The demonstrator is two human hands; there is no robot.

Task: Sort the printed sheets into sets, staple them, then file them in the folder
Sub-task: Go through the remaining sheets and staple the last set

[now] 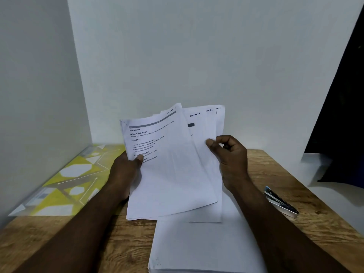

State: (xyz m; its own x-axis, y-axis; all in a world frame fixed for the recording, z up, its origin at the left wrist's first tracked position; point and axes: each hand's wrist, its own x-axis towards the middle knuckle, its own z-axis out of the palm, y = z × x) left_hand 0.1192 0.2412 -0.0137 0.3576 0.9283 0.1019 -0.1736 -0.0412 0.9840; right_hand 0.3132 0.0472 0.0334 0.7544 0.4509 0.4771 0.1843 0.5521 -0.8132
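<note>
Holding fanned printed sheets (pixel 173 174) above the tabletop stack (pixel 197 245), left hand (pixel 126 170) grips their side edge; right hand (pixel 230 154) pinches a rear sheet. Paper judged light, limp, slippery; grip margins.

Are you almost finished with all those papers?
Not yet. Nothing looks stapled or filed. The left hand and right hand hold a fan of sheets, so sorting is in hand. A pile of sheets waits on the table. The stapler lies unused to the right, and the folder lies flat to the left.
</note>
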